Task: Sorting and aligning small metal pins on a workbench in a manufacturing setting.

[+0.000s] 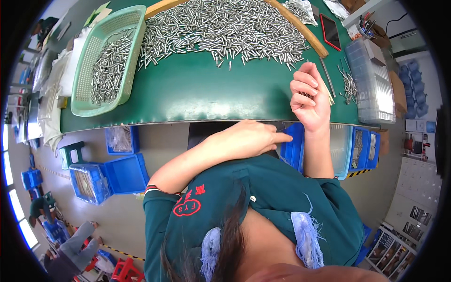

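A wide heap of small shiny stepped metal pins (225, 28) covers the far part of the green table (197, 94). My right hand (311, 91) is raised over the table's right side, palm up with fingers curled. A few pins show between its fingers and palm, and a small tip pokes out at the fingertips. My left hand (246, 138) is held in front of my body, just below the table's near edge. Its index finger stretches to the right; the other fingers are mostly hidden, and I see nothing held there.
A light green plastic basket (80, 89) with more pins stands at the left. Wooden bars (303, 30) border the heap. Right of my hand lie a thin metal rod (327, 77), loose pins (348, 87), a red-edged phone (330, 32) and clear plastic boxes (371, 84). Blue bins (126, 171) sit below.
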